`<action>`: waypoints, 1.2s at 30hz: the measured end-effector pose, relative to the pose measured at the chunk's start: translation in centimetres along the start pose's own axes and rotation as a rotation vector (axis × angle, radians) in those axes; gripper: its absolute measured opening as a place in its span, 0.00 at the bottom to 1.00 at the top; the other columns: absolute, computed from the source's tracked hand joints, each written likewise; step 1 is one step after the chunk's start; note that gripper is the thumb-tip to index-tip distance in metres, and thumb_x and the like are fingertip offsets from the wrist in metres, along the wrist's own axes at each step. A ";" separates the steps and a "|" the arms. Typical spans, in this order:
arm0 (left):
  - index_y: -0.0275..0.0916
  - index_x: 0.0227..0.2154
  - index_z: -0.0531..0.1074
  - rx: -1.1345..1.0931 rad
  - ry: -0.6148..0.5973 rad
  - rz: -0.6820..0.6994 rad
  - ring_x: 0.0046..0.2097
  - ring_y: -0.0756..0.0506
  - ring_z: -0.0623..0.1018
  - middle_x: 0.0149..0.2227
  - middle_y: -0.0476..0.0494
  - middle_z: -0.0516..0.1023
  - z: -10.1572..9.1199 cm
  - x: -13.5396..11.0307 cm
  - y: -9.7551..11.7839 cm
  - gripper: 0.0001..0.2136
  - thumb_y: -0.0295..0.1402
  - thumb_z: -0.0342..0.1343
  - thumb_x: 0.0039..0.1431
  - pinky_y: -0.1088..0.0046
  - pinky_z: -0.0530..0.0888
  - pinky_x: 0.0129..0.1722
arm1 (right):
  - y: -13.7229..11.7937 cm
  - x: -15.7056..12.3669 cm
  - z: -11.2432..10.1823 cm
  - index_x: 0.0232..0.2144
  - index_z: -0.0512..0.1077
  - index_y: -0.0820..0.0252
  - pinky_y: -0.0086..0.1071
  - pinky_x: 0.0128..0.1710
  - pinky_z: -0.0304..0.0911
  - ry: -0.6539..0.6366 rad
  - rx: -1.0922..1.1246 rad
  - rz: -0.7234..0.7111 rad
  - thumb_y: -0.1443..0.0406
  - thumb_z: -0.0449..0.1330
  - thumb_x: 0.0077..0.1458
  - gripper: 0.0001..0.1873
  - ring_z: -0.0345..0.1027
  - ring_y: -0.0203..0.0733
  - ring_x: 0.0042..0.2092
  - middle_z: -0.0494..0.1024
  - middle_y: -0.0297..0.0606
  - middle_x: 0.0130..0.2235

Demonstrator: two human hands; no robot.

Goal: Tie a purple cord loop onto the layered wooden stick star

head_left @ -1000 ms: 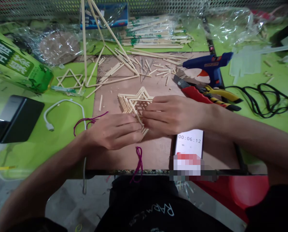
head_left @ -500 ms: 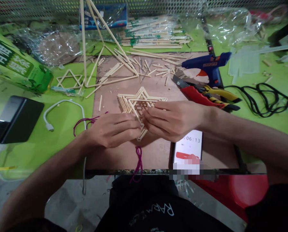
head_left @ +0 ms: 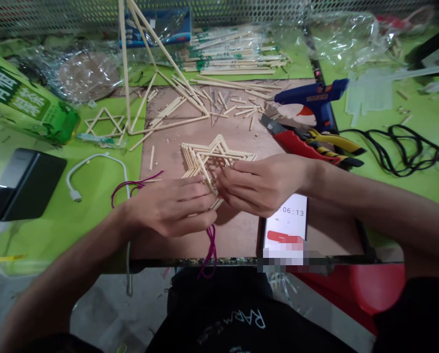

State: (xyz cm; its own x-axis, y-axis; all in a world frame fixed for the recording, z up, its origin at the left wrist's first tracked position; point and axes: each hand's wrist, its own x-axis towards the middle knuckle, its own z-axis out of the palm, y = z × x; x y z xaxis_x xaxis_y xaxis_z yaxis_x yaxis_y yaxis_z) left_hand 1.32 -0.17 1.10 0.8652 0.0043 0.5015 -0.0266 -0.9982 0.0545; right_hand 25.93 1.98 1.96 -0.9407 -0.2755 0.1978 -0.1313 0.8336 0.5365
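Note:
A star-shaped frame of stacked wooden sticks [head_left: 194,156] lies between my hands over the brown board. My left hand [head_left: 177,205] is closed on its lower left side, the fingers covering the near point. From the right, my right hand [head_left: 261,184] pinches the frame's inner right edge, with the fingertips partly hidden. Whether a loose piece is between those fingertips cannot be made out. A purple cord [head_left: 212,245] hangs over the board's front edge just below my left hand. More purple cord [head_left: 123,186] lies beside my left wrist.
A blue glue gun [head_left: 309,95], red-handled cutter [head_left: 296,146] and yellow-black pliers [head_left: 337,142] lie right. A phone [head_left: 285,220] sits under my right wrist. Behind stand a large stick frame [head_left: 169,125] and loose sticks [head_left: 175,110]. Left are a smaller star [head_left: 105,120] and black power bank [head_left: 24,184].
My left hand has shifted slightly down and right, covering more of the star's near point. The star has moved slightly right. My right hand keeps nearly the same place.

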 end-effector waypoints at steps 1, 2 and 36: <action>0.36 0.37 0.71 0.009 -0.017 0.001 0.40 0.48 0.80 0.36 0.45 0.81 -0.1 0.1 0.1 0.07 0.25 0.47 0.68 0.66 0.79 0.51 | 0.0 0.0 0.0 0.37 0.70 0.64 0.33 0.37 0.65 -0.006 -0.001 -0.008 0.69 0.50 0.68 0.10 0.69 0.35 0.35 0.77 0.37 0.34; 0.35 0.38 0.71 0.014 -0.029 0.004 0.41 0.48 0.80 0.37 0.45 0.81 -0.2 0.1 0.1 0.08 0.25 0.47 0.68 0.66 0.79 0.52 | 0.0 -0.1 0.0 0.37 0.70 0.64 0.33 0.38 0.65 -0.008 0.000 -0.017 0.69 0.50 0.68 0.10 0.69 0.35 0.35 0.76 0.37 0.34; 0.32 0.44 0.74 -0.130 0.000 -0.287 0.55 0.40 0.77 0.47 0.35 0.80 0.0 -1.3 -0.2 0.07 0.24 0.55 0.66 0.57 0.78 0.54 | 0.4 -0.6 0.4 0.38 0.72 0.67 0.34 0.37 0.66 0.065 0.010 -0.018 0.68 0.53 0.67 0.09 0.70 0.36 0.33 0.76 0.38 0.32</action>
State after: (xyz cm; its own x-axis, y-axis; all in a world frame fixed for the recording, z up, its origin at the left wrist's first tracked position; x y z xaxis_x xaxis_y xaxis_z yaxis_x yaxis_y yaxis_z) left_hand 0.18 0.03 0.39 0.8465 0.2845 0.4500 0.1545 -0.9402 0.3037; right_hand 26.29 2.65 1.69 -0.9158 -0.3212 0.2412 -0.1518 0.8327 0.5325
